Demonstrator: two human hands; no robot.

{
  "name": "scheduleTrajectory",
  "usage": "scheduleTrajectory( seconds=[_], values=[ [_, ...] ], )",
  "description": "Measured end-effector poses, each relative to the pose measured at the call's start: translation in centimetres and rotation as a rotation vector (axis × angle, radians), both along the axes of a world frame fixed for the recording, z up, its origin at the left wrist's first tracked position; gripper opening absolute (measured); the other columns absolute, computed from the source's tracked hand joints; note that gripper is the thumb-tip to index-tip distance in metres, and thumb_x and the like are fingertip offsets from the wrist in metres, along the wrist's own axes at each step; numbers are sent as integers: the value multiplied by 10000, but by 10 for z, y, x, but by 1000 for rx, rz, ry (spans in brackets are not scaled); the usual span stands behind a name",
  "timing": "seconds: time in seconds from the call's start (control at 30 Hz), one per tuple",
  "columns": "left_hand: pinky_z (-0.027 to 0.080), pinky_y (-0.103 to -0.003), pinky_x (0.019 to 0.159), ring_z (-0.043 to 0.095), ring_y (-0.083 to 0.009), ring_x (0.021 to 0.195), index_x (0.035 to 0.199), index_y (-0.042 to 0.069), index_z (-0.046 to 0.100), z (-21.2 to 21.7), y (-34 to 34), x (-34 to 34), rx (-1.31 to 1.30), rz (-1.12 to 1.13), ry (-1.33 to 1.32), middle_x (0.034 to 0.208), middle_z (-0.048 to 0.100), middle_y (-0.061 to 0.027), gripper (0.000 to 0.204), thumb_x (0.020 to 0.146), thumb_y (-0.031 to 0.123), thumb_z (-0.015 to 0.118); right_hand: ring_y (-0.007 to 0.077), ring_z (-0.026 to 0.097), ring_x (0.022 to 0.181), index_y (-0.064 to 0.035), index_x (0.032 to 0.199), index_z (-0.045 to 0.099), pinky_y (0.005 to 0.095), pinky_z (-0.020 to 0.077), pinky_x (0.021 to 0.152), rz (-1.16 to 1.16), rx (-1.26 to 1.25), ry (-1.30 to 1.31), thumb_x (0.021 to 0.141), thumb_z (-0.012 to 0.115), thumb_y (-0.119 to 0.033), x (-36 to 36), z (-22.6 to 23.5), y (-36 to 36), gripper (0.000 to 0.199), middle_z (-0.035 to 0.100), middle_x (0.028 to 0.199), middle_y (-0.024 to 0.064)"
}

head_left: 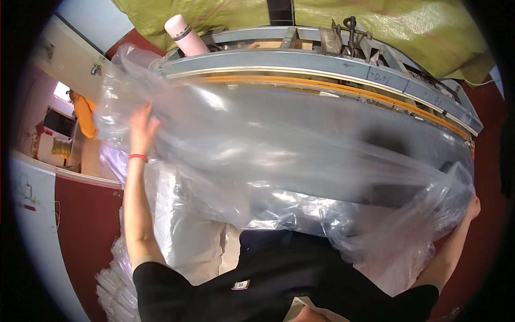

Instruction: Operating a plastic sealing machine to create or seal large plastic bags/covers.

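Observation:
A wide, clear plastic sheet (279, 155) spreads in wrinkles across the long dark grey work surface in front of me. At the left, my left hand (142, 129), with a red band at the wrist, lies against the plastic. Its fingers are stretched out, with the thumb apart. Far to the right, my right hand (473, 208) is closed on the sheet's gathered right edge. The plastic bunches into folds beside that hand and hangs down toward my body.
A grey metal frame (322, 64) with an orange strip (300, 79) runs behind the surface. On it stand a pink bottle (185, 36) and a dark metal clamp (351, 36). Yellow-green woven sheeting (386, 24) hangs behind. White plastic-wrapped bundles (185, 236) lie at lower left.

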State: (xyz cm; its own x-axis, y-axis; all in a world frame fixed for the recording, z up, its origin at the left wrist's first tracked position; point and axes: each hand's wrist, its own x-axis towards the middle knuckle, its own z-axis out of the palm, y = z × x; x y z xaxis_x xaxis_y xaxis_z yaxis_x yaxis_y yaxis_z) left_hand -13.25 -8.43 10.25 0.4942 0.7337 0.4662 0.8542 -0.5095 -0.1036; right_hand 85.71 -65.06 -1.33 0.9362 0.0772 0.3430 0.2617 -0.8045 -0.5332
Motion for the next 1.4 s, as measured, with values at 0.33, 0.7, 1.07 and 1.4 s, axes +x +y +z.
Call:
scheduleTrajectory(
  seconds=[0.33, 0.7, 1.07, 1.4],
  values=[
    [380, -346, 892, 508, -288, 1039, 1089, -10, 527, -41, 10, 17, -371, 230, -386, 1083, 540, -200, 404, 792, 262, 561, 240, 585, 825, -59, 954, 607, 336, 434, 711, 144, -125, -12, 800, 515, -390, 4, -13, 17, 377, 621, 902, 117],
    [219, -462, 994, 331, -274, 1215, 1244, 202, 428, -98, 113, 18, -356, 785, -262, 1297, 374, -135, 570, 791, 545, 387, 344, 532, 965, -123, 1014, 550, 459, 436, 760, -316, -421, -16, 805, 443, -361, -112, 48, 97, 335, 567, 1033, 137],
    [405, -324, 843, 527, -206, 989, 1071, 15, 530, -20, -187, 322, -1764, -757, -723, 1022, 575, -115, 497, 802, 432, 528, 322, 588, 867, -40, 937, 540, 414, 466, 727, -333, -370, -39, 801, 487, -261, -128, 59, 107, 265, 609, 906, 169],
    [462, -351, 727, 582, -253, 820, 880, 31, 590, -75, -317, 390, -1280, -1302, 19, 853, 603, -99, 144, 783, 127, 543, 313, 594, 852, -44, 930, 537, 411, 469, 718, -279, -348, -28, 815, 478, -254, -128, 56, 115, 246, 613, 889, 166]
  ],
)
